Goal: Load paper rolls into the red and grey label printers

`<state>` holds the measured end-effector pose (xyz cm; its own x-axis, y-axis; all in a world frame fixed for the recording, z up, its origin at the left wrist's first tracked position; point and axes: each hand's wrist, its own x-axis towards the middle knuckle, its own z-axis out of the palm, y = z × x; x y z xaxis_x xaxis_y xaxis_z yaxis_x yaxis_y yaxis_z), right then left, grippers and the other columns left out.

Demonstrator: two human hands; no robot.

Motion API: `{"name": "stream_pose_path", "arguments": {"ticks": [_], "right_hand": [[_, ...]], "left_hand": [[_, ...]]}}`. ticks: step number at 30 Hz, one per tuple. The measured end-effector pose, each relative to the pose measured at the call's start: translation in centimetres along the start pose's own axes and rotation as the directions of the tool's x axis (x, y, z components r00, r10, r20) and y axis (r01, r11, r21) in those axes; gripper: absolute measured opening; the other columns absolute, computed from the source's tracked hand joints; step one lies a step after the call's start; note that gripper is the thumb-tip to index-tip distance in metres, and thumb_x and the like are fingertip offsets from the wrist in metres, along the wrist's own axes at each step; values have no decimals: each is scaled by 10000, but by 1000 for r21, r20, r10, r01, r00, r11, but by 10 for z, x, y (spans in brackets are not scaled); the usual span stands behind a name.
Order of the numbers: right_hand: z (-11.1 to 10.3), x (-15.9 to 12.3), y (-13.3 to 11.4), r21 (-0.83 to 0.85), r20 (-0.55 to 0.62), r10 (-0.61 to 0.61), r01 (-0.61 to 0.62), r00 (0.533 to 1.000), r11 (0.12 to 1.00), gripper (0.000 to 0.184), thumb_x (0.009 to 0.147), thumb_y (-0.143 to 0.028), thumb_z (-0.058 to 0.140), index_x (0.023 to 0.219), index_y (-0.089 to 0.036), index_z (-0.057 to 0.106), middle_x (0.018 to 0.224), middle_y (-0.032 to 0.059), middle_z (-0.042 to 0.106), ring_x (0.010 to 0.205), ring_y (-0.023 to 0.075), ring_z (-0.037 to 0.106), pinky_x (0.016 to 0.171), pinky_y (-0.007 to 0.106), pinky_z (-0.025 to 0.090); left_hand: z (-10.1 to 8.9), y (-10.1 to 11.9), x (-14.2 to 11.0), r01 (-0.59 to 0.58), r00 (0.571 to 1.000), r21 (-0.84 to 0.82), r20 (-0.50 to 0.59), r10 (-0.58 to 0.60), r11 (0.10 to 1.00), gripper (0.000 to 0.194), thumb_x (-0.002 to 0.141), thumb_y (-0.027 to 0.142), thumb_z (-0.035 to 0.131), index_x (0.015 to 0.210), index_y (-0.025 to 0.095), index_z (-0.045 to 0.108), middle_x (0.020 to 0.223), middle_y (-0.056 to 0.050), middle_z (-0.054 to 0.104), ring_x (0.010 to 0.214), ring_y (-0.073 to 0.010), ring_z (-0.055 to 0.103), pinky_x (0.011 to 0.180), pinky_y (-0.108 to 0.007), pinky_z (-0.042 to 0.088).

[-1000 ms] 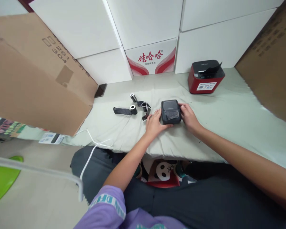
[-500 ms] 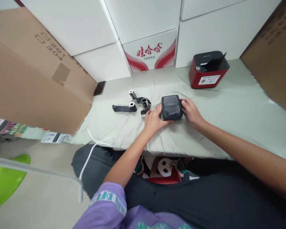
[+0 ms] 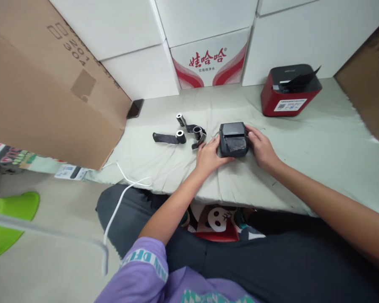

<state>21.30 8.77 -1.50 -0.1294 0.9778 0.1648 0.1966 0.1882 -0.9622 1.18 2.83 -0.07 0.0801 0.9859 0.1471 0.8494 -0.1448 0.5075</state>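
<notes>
A small black box-shaped device (image 3: pixel 233 139), which looks like a portable printer, rests on the cloth between my hands. It has a panel on its rear half and a shiny film patch toward the front. My left hand (image 3: pixel 209 156) grips its left side, thumb along the front edge. On the opposite side, my right hand (image 3: pixel 261 147) holds it with bent fingers. Just left of my left fingertips lies a partly unwound black roll (image 3: pixel 198 134). Two more small rolls, one with a black strip (image 3: pixel 166 138) trailing and one standing farther back (image 3: pixel 180 120), are close by.
A red and black device (image 3: pixel 290 94) stands at the back right. White boxes (image 3: pixel 208 63) line the back of the cloth-covered surface (image 3: pixel 303 147). A large cardboard box (image 3: pixel 50 84) bounds the left, beside a dark phone (image 3: pixel 135 108). A white cable (image 3: pixel 123 198) hangs over the front edge.
The whole view has shifted, so things on the surface appear slightly farther right. A dark gap across the black device's top shows more clearly. Both hands stay on its sides.
</notes>
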Motion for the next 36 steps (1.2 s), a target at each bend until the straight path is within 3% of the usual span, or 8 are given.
{"name": "stream_pose_path", "arguments": {"ticks": [4,9,13,15,19,26,30,36], "right_hand": [[4,24,-14,-71,-5,18,-18,1000,997,581,971,-697,474,1379,-341,683,1496,51,653,1544,308,446,1262,555,362],[-3,68,-23,-443,76,-16,48,997,895,540,1013,-509,442,1453,-273,646,1494,107,640,1518,361,436,1263,659,220],[-11,80,-38,-624,87,-150,171,985,763,455,947,-456,565,1219,-183,806,1318,186,658,1336,399,517,1192,590,319],[-11,80,-44,-655,177,-184,255,967,711,384,902,-476,645,1047,-192,858,1252,190,635,1276,401,509,1155,575,347],[-2,81,-46,-658,372,-120,353,920,665,290,791,-491,792,880,-226,867,1195,181,624,1252,430,477,1145,629,324],[14,97,-46,-750,368,88,239,926,617,246,645,-381,925,816,-231,831,1179,181,649,1293,467,479,1102,627,379],[10,97,-53,-762,407,62,301,911,573,236,651,-309,881,840,-218,773,1146,167,682,1232,431,560,1056,565,447],[-6,87,-87,-614,274,-92,248,957,749,394,791,-408,761,1128,-213,699,952,104,749,944,331,696,908,497,557]], "left_hand": [[0,-2,2,24,1000,-24,18,-24,999,1012,763,571,883,1626,300,430,1628,-75,524,1535,-300,473,1295,-457,324],[-2,-1,1,36,999,-9,38,-36,999,989,783,582,860,1621,265,443,1633,-94,517,1554,-301,446,1302,-461,312],[-3,1,0,43,998,9,50,-43,999,966,816,592,818,1630,256,421,1634,-99,517,1575,-278,415,1305,-462,295],[-4,1,-1,46,997,10,55,-47,999,978,815,592,815,1635,246,408,1644,-108,502,1575,-274,415,1309,-463,284],[-3,0,0,41,997,3,59,-41,999,987,818,592,808,1639,228,397,1650,-116,493,1575,-274,415,1312,-457,278],[-1,-2,0,23,998,-2,52,-23,1000,984,820,597,798,1639,228,395,1644,-116,502,1574,-266,416,1306,-447,284],[-1,-2,0,24,999,1,44,-24,1000,969,823,591,798,1637,243,402,1631,-106,521,1568,-272,426,1303,-450,291],[1,-5,0,8,1000,-33,19,-7,999,949,815,608,809,1605,219,457,1595,-119,564,1534,-282,474,1300,-448,298]]}}
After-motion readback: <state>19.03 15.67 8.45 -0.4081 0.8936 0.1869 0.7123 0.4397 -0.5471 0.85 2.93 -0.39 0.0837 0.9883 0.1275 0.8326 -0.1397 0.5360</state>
